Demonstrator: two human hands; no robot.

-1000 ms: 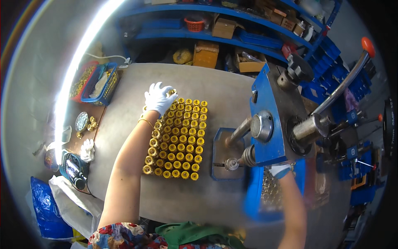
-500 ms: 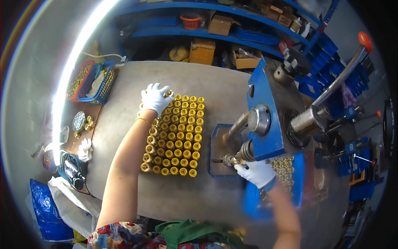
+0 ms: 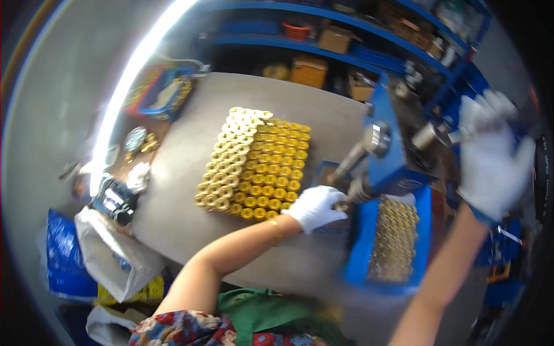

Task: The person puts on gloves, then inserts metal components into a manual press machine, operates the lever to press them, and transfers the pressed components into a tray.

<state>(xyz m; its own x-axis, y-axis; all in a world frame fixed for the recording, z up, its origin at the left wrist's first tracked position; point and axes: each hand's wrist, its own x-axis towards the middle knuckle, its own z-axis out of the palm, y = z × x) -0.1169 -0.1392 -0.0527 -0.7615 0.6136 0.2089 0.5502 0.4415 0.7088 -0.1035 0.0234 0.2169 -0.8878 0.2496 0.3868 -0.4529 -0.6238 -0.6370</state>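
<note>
overhead, blue shelves [image 3: 369, 26] back the grey table [image 3: 184, 202]; each hand's grip state unclear.

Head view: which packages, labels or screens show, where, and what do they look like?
Brown cardboard boxes: on the blue shelf behind the table, blocky.
Blue plastic bag: lower left by the table, crumpled, shiny.
White plastic bag: beside it, slack, open.
Labels, screens: none legible.

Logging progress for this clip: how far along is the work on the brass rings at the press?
Done: a blue tray beside the blue press already holds many rings. In hand: the left hand is at the press's spindle, where a ring seems to sit, and the right hand is up at the lever. Left: a large block of yellow rings waits on the table.
</note>
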